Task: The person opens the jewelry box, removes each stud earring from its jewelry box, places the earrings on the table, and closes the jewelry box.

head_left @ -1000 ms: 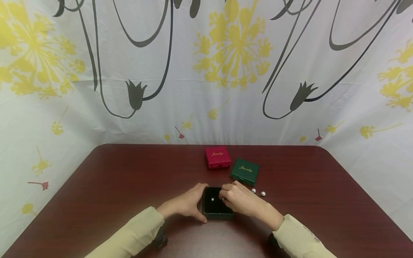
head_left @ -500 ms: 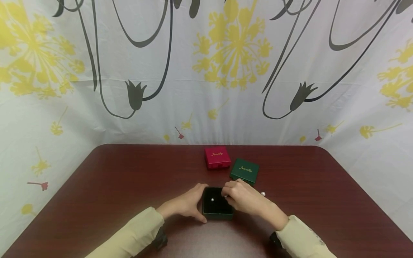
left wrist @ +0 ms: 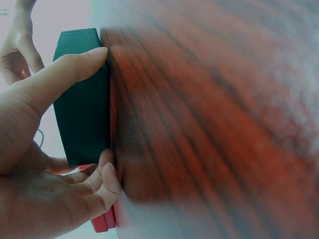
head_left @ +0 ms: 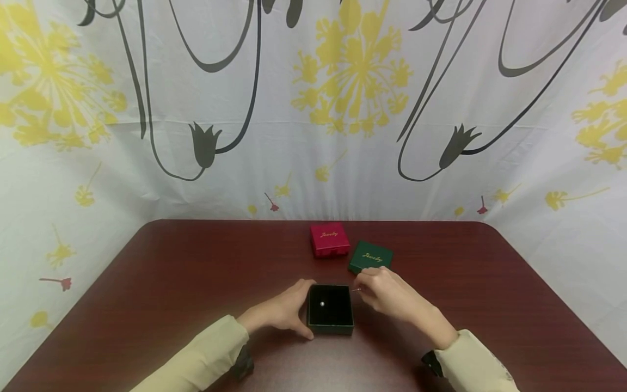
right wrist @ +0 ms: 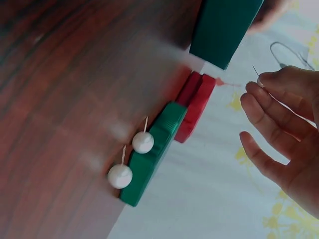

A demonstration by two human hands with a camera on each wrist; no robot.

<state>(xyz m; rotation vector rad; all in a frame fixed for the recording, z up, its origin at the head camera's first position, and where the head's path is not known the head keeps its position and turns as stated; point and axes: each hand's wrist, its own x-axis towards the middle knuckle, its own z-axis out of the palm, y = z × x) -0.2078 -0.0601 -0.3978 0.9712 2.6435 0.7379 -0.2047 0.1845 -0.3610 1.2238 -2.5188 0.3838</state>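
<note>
An open green box (head_left: 331, 329) with a black lining sits in front of the person. One small pearl stud (head_left: 322, 304) is in the lining, left of its middle. My left hand (head_left: 285, 307) holds the box from the left, its thumb at the front wall and fingers at the back, as the left wrist view shows on the green wall (left wrist: 82, 117). My right hand (head_left: 387, 291) is just off the box's right rim. Its thumb and forefinger pinch a stud earring, of which the thin post (right wrist: 256, 71) sticks out; its head is hidden by the fingertips.
Behind the right hand lies a green lid (head_left: 370, 256) lettered "Jewelry". A red jewelry box (head_left: 330, 239) stands farther back. Two larger pearl earrings, one pearl (right wrist: 120, 177) and another pearl (right wrist: 143, 142), lie on the dark wooden table (head_left: 220, 261), hidden from the head view.
My right hand has moved right, from over the box's lining to outside its rim, with the stud earring pinched. It now covers the two larger pearls. The left hand stays still.
</note>
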